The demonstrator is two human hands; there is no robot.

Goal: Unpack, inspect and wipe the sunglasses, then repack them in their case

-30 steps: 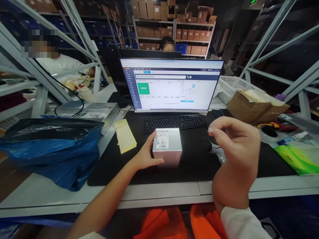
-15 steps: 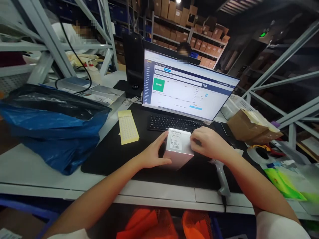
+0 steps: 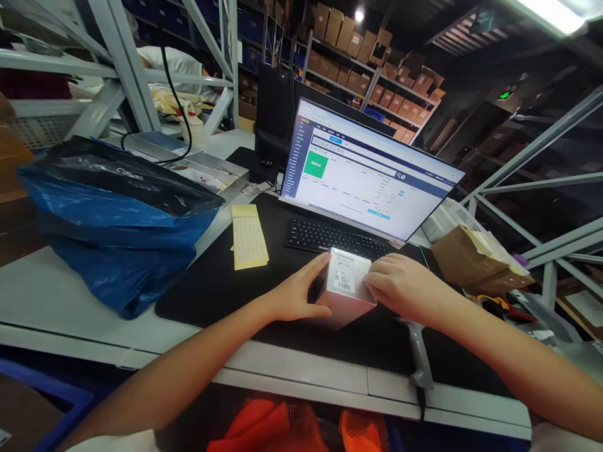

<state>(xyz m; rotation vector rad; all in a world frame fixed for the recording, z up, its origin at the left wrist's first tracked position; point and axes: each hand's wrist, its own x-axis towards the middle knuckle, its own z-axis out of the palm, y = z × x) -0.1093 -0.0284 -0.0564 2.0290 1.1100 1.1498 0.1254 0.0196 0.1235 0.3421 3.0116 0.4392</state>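
Observation:
A small white box (image 3: 345, 282) stands on the black desk mat, with a printed label and barcode on its top. My left hand (image 3: 299, 290) clasps its left side, thumb at the near corner and forefinger at the far one. At the right top edge, the curled fingers of my right hand (image 3: 391, 281) press together against the box; their tips are partly hidden. Just right of the box, under my right forearm, lies a grey handheld scanner (image 3: 418, 355). The keyboard (image 3: 330, 238) is right behind the box.
A lit monitor (image 3: 367, 176) stands behind the keyboard. Yellow label sheets (image 3: 249, 237) lie on the mat at left. Beyond them is a blue plastic bag (image 3: 122, 238). An opened brown carton (image 3: 475, 257) is at right. Another person (image 3: 179, 66) is at back left, behind the frame.
The view has shifted, so the desk sits slightly further right in it. Both hands stay at the box; my right fingers now lie closer along its right top edge.

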